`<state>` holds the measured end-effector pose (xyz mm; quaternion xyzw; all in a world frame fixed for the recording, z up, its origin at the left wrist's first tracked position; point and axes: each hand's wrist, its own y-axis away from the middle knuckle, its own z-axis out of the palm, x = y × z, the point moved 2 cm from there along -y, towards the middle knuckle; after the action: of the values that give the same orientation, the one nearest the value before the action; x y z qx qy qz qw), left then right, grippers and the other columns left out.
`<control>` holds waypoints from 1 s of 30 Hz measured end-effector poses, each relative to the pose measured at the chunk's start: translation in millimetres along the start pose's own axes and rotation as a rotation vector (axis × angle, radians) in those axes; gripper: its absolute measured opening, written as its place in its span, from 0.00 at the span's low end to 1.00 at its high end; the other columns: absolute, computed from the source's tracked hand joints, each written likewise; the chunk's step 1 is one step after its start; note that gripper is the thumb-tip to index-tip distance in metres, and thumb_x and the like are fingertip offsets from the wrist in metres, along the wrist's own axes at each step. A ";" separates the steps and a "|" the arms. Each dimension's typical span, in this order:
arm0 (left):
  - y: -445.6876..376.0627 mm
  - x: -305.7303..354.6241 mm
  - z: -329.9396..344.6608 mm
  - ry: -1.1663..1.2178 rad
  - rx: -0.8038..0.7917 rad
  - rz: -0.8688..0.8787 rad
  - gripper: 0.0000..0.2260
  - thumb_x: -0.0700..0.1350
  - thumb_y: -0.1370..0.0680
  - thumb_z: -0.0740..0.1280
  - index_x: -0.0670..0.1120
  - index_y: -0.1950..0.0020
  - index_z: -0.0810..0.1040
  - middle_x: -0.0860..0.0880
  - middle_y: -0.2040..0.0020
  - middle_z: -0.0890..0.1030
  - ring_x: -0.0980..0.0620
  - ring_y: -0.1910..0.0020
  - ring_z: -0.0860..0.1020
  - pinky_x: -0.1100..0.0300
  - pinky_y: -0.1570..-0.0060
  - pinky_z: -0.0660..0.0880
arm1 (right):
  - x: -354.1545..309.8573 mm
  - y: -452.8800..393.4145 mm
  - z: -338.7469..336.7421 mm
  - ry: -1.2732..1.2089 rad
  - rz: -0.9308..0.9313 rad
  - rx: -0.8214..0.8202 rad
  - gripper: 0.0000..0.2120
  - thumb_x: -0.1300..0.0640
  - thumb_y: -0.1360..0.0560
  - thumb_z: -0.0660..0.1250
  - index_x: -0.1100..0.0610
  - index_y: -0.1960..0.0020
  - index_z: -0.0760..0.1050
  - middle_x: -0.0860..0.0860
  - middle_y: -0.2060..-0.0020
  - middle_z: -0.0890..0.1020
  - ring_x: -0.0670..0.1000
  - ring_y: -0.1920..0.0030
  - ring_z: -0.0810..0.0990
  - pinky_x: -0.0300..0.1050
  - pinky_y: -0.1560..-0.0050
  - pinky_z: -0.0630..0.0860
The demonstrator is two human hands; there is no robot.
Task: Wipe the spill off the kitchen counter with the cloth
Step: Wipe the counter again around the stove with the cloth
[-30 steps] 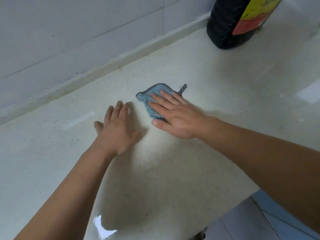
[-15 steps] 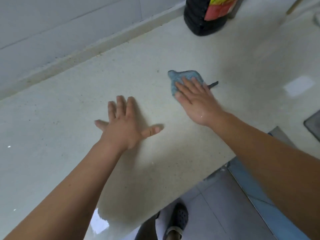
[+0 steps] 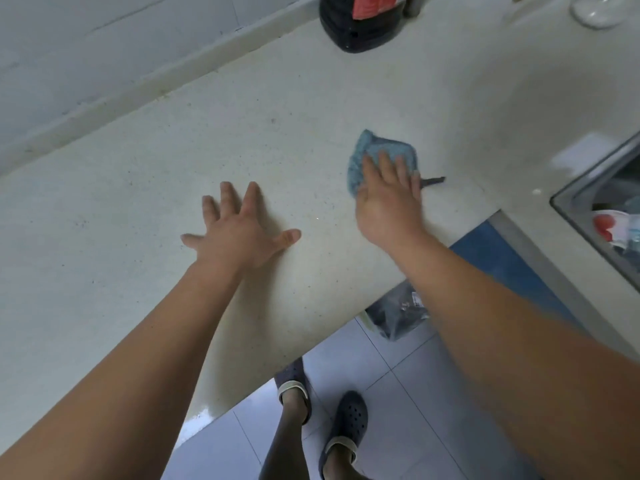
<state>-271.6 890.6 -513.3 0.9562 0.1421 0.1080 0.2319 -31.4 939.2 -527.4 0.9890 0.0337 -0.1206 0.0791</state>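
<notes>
A small blue cloth (image 3: 363,155) with a dark loop tag lies crumpled on the pale speckled kitchen counter (image 3: 173,161). My right hand (image 3: 389,199) presses flat on the cloth with straight fingers and covers its near half. My left hand (image 3: 239,230) rests flat on the bare counter to the left of the cloth, fingers spread, holding nothing. No spill is plain to see on the counter; only small dark specks show.
A large dark bottle (image 3: 360,26) with a red label stands at the back by the wall. A glass base (image 3: 599,12) sits at the far right. A sink (image 3: 609,209) with items opens at the right. The counter's front edge runs close below my hands.
My right hand has slid the cloth to the right along the counter, away from my left hand. My left hand has stayed flat with its thumb spread wider.
</notes>
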 end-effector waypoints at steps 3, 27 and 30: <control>12.7 4.4 11.5 0.001 0.004 -0.013 0.52 0.83 0.34 0.59 0.64 0.19 0.39 0.54 0.16 0.36 0.42 0.17 0.37 0.17 0.34 0.53 | -34.5 60.9 12.0 -0.004 -0.390 -0.144 0.29 0.49 0.14 0.50 0.48 0.14 0.50 0.46 0.15 0.48 0.52 0.15 0.43 0.57 0.17 0.40; 55.8 -54.6 19.7 -0.020 0.066 0.042 0.50 0.80 0.28 0.57 0.57 0.17 0.39 0.49 0.15 0.37 0.41 0.17 0.38 0.26 0.28 0.49 | -38.4 102.0 27.1 -0.016 0.226 0.034 0.32 0.46 0.16 0.41 0.54 0.14 0.47 0.57 0.15 0.47 0.61 0.16 0.44 0.65 0.18 0.43; 60.6 -96.1 14.3 0.051 0.066 -0.005 0.48 0.75 0.24 0.58 0.54 0.16 0.39 0.48 0.15 0.38 0.42 0.17 0.39 0.26 0.26 0.49 | -127.9 169.8 60.5 -0.026 -0.213 -0.109 0.31 0.45 0.16 0.45 0.51 0.14 0.50 0.51 0.14 0.47 0.55 0.15 0.40 0.62 0.17 0.41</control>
<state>-344.3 802.1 -510.5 0.9599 0.1540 0.1271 0.1967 -154.8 755.9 -529.0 0.9724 0.1439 -0.1390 0.1197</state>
